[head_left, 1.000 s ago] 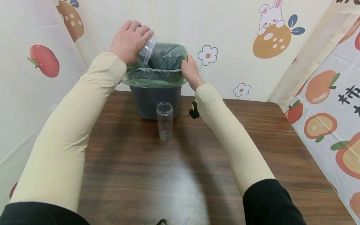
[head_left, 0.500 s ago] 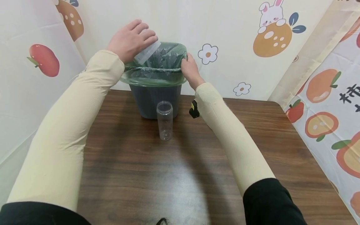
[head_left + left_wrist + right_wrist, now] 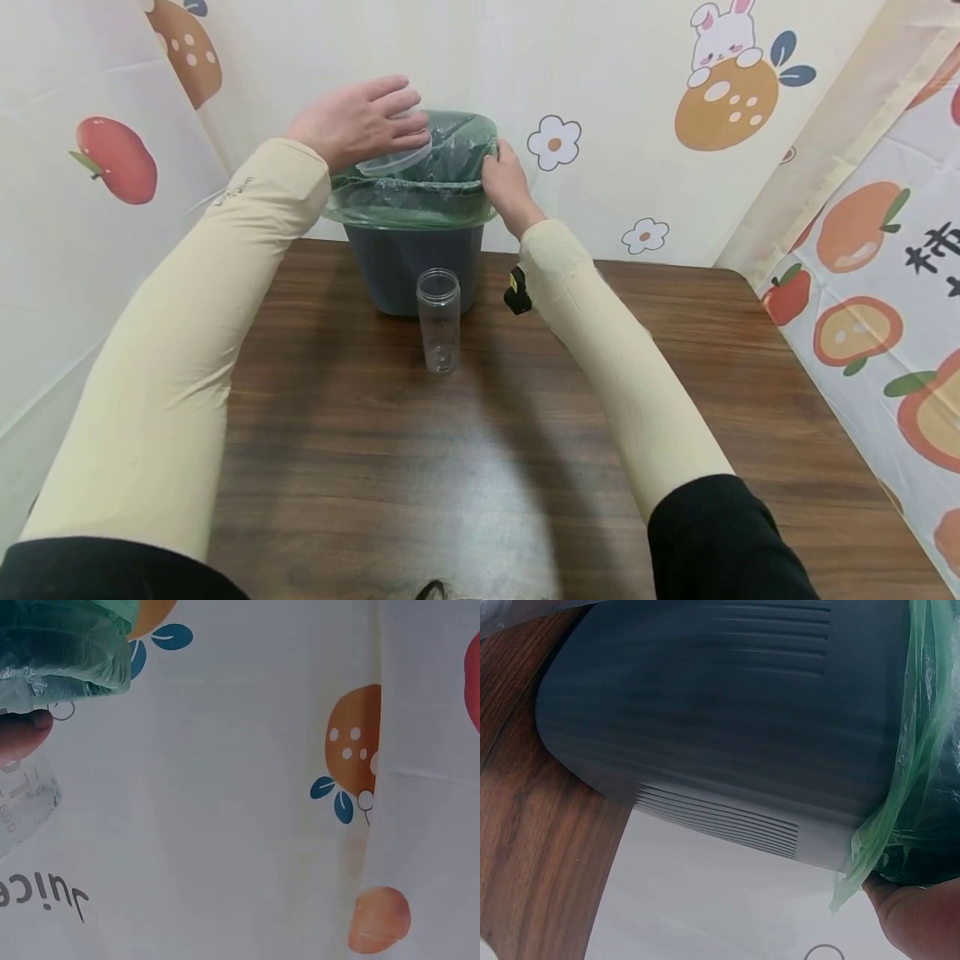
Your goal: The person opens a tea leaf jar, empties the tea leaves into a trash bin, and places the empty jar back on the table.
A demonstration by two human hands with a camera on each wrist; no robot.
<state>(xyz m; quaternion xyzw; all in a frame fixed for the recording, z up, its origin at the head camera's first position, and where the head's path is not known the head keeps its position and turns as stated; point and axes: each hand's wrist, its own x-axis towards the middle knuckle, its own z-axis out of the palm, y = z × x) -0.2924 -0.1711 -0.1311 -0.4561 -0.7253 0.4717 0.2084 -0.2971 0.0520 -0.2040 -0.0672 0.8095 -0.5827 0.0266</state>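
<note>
My left hand (image 3: 367,125) holds a clear plastic cup (image 3: 395,163) over the left side of the bin's mouth, its palm and fingers covering most of it. Faint printing shows on the cup (image 3: 26,806) in the left wrist view, beside the thumb (image 3: 22,735). The dark grey trash bin (image 3: 412,267) stands on the table, lined with a green trash bag (image 3: 405,215) folded over its rim. With my right hand (image 3: 512,187) I grip the rim and bag at the right side. A clear empty jar (image 3: 439,321) stands upright before the bin.
The brown wooden table (image 3: 360,467) ends behind the bin at a white printed curtain (image 3: 600,75). More printed cloth (image 3: 892,275) hangs at the right and left. A black device (image 3: 517,292) is strapped to my right wrist.
My left hand has lowered and turned over, tipping the cup further, so that only its edge shows below the fingers. My right hand, the bin and the jar have stayed in place.
</note>
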